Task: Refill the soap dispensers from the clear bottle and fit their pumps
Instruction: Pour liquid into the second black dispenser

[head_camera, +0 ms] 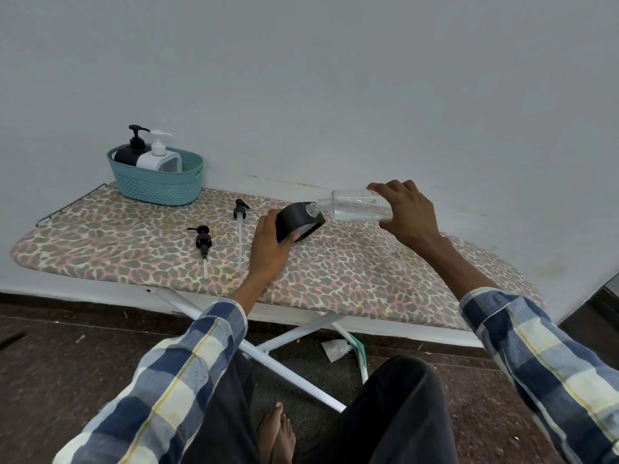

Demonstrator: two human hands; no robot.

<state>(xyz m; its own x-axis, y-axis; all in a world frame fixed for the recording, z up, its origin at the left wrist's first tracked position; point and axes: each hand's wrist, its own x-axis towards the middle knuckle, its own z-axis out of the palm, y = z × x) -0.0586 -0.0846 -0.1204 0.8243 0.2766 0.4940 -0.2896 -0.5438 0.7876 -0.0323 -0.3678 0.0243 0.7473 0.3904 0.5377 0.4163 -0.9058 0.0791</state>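
My left hand [269, 244] grips a black soap dispenser [296, 220] with no pump, standing on the ironing board [351, 272]. My right hand [403, 212] holds the clear bottle [358, 205] tipped on its side, its open neck at the dispenser's mouth. A little clear liquid lies in the bottle. Two loose black pumps with clear tubes lie on the board left of my left hand: a short pump [203, 244] and a long pump [240, 220].
A teal basket [157, 185] at the board's far left holds a black dispenser [131, 150] and a white dispenser [155, 155], both with pumps on. The wall runs right behind the board. White board legs and my bare foot [276, 433] are below.
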